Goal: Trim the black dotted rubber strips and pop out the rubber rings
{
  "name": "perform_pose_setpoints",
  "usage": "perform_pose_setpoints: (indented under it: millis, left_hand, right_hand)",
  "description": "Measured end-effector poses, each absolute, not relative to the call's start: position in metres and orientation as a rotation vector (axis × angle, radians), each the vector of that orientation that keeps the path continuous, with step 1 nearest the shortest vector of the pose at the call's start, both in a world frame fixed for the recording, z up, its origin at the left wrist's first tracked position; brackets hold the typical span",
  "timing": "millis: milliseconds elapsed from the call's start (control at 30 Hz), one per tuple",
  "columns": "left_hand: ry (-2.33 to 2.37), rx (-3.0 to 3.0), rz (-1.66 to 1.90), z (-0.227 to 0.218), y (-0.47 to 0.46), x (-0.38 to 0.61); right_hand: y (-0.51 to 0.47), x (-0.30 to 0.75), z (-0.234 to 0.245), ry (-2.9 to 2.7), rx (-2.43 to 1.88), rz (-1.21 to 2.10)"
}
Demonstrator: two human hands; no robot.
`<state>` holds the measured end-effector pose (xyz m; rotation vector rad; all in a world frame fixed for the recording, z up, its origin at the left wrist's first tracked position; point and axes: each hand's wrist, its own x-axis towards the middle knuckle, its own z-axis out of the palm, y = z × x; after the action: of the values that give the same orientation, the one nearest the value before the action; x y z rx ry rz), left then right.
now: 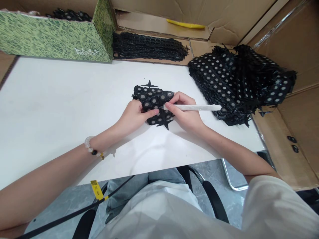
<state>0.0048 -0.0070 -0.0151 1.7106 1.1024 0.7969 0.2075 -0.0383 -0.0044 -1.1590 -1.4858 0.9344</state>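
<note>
Left hand (131,115): fingers hidden beneath the dotted black piece (154,100); the thumb alone lies clear. Right hand (188,113): lower fingers concealed behind the palm — and the tip of the white tool (199,107), at the grip, too small to make out. Beyond the grip, leftward, the green box (53,36) is cut by the picture's edge. Bodyward, the yellow tag (96,190) is unreadable.

"Any words legible around the worktop (50,99)?"
"None. At its far left, the green box (54,38) bears white lettering (86,52), too small to read."
"And the yellow tag (96,191) by its near edge?"
"On the black cable (74,211): a square code (94,183) and dark characters, likewise unreadable."
</note>
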Motion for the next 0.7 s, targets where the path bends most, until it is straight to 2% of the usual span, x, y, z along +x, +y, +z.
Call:
perform_pose_setpoints:
  millis: [333, 700]
  left_hand:
    - [1.102, 1.747, 0.815, -0.0150, -0.0082, 0.0057]
    - [1.225, 1.896, 0.665, -0.0074, -0.0147, 0.0062]
  right_hand:
    - [-0.0379, 0.2105, -0.0051, -1.518, -1.151, 0.902]
    - [-0.0432, 0.2024, -0.0053, -1.664, -1.206, 0.677]
